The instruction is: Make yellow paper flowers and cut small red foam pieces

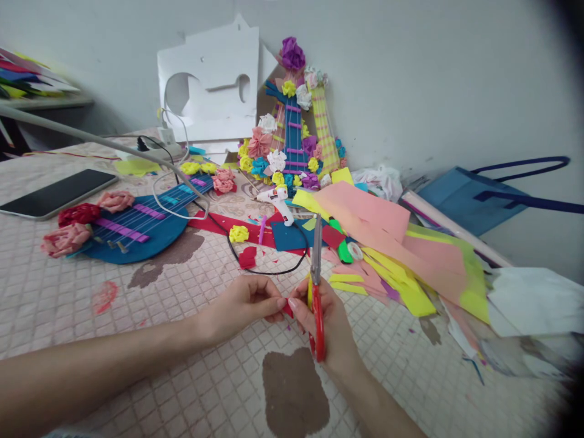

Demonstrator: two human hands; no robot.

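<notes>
One small red paper piece (pixel 288 309) is pinched between left hand (pixel 249 304) and right hand (pixel 332 322) — the latter also holding red-handled scissors (pixel 318 298), whose tilting could tear it.

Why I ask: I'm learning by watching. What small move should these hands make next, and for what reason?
Probably pinch or fold the small red piece before any cutting. The left hand and right hand both have hold of it, while the scissors, tucked in the right hand, have their blades pointing away from it.
</notes>
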